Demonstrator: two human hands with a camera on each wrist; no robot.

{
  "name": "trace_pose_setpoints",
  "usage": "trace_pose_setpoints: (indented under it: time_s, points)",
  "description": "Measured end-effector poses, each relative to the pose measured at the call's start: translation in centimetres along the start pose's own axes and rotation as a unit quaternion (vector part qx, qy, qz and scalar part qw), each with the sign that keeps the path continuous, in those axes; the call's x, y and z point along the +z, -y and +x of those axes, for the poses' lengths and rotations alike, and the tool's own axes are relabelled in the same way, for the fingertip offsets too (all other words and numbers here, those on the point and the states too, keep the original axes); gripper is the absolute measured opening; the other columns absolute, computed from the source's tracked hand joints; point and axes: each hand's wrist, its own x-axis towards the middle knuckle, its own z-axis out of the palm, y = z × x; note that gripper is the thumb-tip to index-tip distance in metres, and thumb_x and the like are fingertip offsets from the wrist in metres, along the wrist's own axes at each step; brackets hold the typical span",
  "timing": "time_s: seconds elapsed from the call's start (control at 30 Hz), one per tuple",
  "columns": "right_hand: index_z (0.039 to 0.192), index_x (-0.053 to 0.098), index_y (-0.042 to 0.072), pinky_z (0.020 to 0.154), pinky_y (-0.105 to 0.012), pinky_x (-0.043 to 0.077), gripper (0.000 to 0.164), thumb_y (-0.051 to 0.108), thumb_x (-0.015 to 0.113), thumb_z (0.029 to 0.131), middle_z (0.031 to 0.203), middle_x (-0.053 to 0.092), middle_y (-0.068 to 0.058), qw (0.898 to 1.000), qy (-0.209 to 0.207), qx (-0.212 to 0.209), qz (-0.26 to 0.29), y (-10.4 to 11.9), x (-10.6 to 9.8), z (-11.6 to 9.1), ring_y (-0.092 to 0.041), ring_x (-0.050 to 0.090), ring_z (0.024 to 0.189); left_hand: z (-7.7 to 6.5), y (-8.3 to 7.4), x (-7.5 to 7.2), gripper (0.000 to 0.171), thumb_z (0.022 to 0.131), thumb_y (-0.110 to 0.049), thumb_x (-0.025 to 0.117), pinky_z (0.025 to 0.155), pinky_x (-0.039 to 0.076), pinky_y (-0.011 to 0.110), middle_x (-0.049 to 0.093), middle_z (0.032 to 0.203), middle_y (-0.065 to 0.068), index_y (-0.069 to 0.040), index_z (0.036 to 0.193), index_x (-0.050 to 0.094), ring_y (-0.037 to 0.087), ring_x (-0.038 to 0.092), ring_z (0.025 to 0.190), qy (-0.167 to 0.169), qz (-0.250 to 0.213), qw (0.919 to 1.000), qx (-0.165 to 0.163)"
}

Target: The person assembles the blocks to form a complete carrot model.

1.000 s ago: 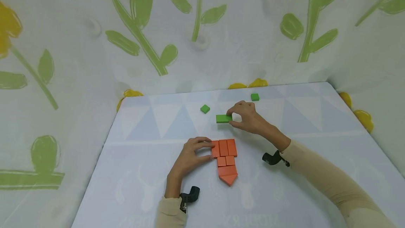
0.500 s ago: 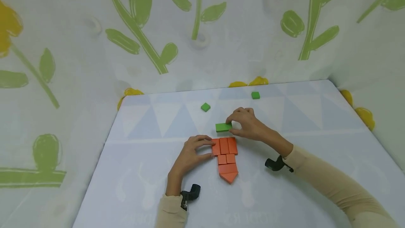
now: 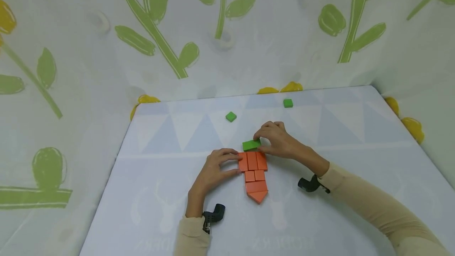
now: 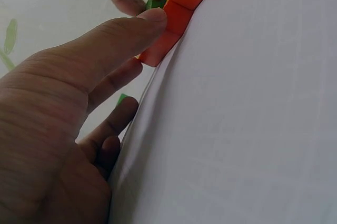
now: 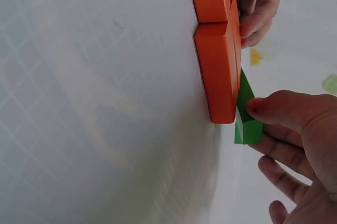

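Observation:
Flat orange building blocks (image 3: 256, 186) lie joined in a column on the table, with three upright rectangles across the top, two small squares below and a pointed end nearest me. My left hand (image 3: 212, 175) holds the leftmost rectangular block (image 3: 243, 164) at its edge, thumb at the near corner and fingers at the far one. In the left wrist view the thumb (image 4: 118, 42) overlaps the orange row. Between thumb and fingers, my right hand (image 3: 279, 139) pinches a green rectangular block (image 3: 250, 145) by its right end, close behind the row's far edge.
Farther back lie two small green square blocks, one turned cornerwise (image 3: 231, 116) and one toward the right (image 3: 288, 103). The table (image 3: 149, 192) has a pale patterned cover and meets a flower-print cloth wall (image 3: 263, 50) behind. Black wrist cameras (image 3: 308, 185) sit on both wrists.
The right hand has brought the green block toward me, from well behind the orange row to right beside its far edge. The left hand has stayed at the row's left end.

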Motion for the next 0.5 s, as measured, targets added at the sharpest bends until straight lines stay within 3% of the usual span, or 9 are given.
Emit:
trace_pose_setpoints:
  time_s: [0.5]
  points:
    - [0.107,0.075,0.016,0.098,-0.054,0.026,0.023,0.016,0.080,0.084,0.107,0.071,0.006,1.000,0.026,0.011,0.012,0.08,0.09,0.12,-0.020,0.051,0.110,-0.04,-0.14,-0.03,0.040,0.087,-0.038,0.078,0.111,0.028,0.047,0.057,0.134,-0.012,-0.031,0.126,0.071,0.013,0.045,0.125,0.002,0.005,1.0000,0.001]
